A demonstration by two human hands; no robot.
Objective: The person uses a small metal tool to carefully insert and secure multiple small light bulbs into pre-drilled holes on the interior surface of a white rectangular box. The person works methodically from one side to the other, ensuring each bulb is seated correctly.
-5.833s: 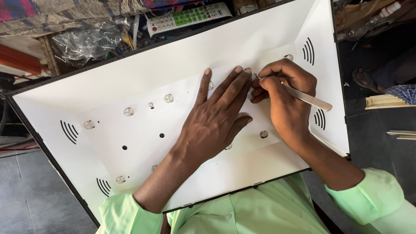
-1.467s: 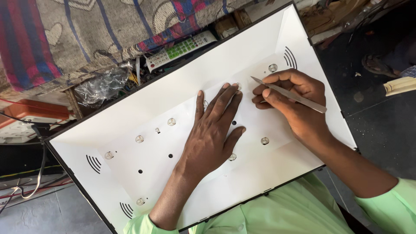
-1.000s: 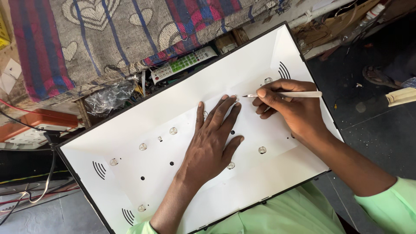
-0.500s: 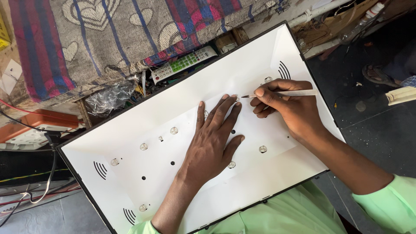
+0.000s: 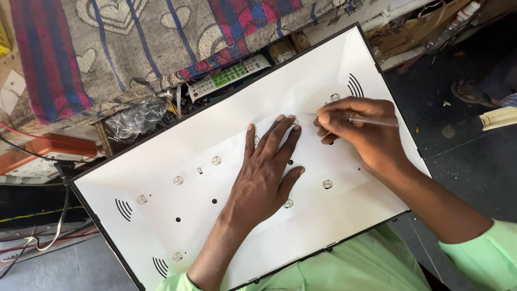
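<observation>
With the left hand (image 5: 264, 180) spread flat, holding nothing, on the wide white reflector sheet (image 5: 226, 134) in its black-edged panel, the right hand (image 5: 361, 132) pinches a thin silver-grey tool (image 5: 371, 122), seemingly prying near those fingertips; steady, light pressure seems needed.

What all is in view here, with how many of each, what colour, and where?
panel: one, white with a black rim, across the middle
round lenses: about nine showing, clear, dotted over the panel
remote control: one, white with green buttons, beyond the panel's far edge
cloth: one, grey with red and blue stripes, top
plastic bag: one, clear, crumpled, upper left
thin tool: one, silvery, in the right hand
left hand: flat on the panel
right hand: gripping the thin tool
</observation>
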